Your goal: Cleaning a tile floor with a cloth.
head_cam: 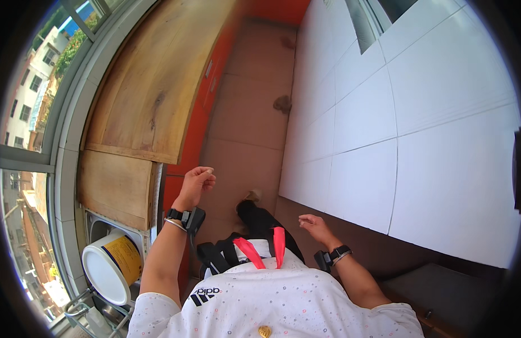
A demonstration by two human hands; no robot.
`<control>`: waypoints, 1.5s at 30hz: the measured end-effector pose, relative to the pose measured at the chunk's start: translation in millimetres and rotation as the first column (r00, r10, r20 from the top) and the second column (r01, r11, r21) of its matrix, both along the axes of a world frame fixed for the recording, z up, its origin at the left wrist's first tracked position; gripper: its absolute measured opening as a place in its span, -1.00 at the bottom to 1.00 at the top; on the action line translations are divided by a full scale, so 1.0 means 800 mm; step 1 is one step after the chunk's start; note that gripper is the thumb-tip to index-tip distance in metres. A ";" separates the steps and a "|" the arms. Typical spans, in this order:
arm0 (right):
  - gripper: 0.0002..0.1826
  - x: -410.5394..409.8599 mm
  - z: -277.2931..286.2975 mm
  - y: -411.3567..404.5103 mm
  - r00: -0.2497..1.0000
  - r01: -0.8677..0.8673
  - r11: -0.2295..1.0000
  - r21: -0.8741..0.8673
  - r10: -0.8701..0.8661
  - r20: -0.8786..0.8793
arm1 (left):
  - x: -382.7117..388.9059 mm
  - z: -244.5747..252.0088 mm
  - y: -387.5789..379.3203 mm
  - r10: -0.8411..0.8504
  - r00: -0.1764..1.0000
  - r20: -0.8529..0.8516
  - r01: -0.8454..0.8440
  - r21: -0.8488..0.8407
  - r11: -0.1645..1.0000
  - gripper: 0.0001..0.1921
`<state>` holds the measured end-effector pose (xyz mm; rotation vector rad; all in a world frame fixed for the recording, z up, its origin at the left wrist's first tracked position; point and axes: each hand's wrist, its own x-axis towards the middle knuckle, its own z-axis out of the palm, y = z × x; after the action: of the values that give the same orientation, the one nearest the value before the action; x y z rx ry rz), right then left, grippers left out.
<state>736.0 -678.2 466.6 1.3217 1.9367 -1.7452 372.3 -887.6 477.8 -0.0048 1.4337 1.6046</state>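
Observation:
My left hand (pixel 197 183) hovers beside the red cabinet front (pixel 203 99), just past the near corner of the wooden countertop (pixel 146 93). Its fingers are curled in, and I see nothing held in them. On the other side of my body, my right hand (pixel 315 228) hangs in the air near the lower edge of the white tiled wall (pixel 345 181). The fingers there are loosely extended and hold nothing. Each wrist wears a black strapped device and a metal bangle. One of my feet (pixel 250 198) is forward on the brown tiled floor (pixel 243 156).
A white bucket (pixel 106 270) with a yellow label rests on its side over a metal sink (pixel 93 224), near a metal rack (pixel 81 302). A smaller wooden board (pixel 114 186) adjoins the countertop. Windows (pixel 24 126) line the left; a dark stain (pixel 281 104) marks the floor.

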 end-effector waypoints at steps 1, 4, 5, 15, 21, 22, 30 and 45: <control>-0.63 -0.028 0.020 -0.002 0.999 -0.025 0.999 0.022 0.026 -0.048 | -0.018 0.020 0.013 -0.039 0.999 -0.017 0.039 0.011 0.999 -0.87; -0.63 -0.094 0.056 0.003 0.989 -0.108 0.992 0.059 0.114 -0.097 | -0.063 0.065 0.063 -0.066 0.996 -0.061 0.066 0.001 0.998 -0.88; -0.63 -0.108 0.072 0.005 0.989 -0.103 0.993 0.058 0.108 -0.098 | -0.075 0.078 0.081 -0.072 0.996 -0.062 0.072 -0.001 0.997 -0.88; -0.62 -0.172 0.185 0.081 0.980 0.040 0.999 0.015 -0.036 -0.195 | -0.187 0.206 0.253 -0.060 0.994 -0.096 0.078 0.195 0.978 -0.85; -0.65 -0.186 0.207 0.091 0.954 0.173 0.976 -0.134 -0.200 -0.223 | -0.219 0.203 0.341 -0.059 0.996 -0.061 0.073 0.268 0.961 -0.86; -0.65 -0.192 0.214 0.093 0.957 0.175 0.980 -0.095 -0.192 -0.215 | -0.218 0.196 0.352 -0.065 0.998 -0.016 0.067 0.261 0.963 -0.86; -0.66 -0.259 0.306 0.115 0.925 0.335 0.911 -0.242 -0.366 -0.097 | -0.245 0.138 0.404 -0.146 0.976 0.160 0.108 0.223 0.969 -0.88; -0.67 -0.616 0.434 0.337 0.716 0.207 0.885 -0.417 -0.428 -0.551 | -0.387 0.144 0.446 0.028 0.940 0.339 -0.131 0.284 0.950 -0.86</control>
<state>242.9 -408.4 813.5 1.0727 1.6031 -2.8503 63.0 -530.9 593.0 -0.1509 0.9307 1.7807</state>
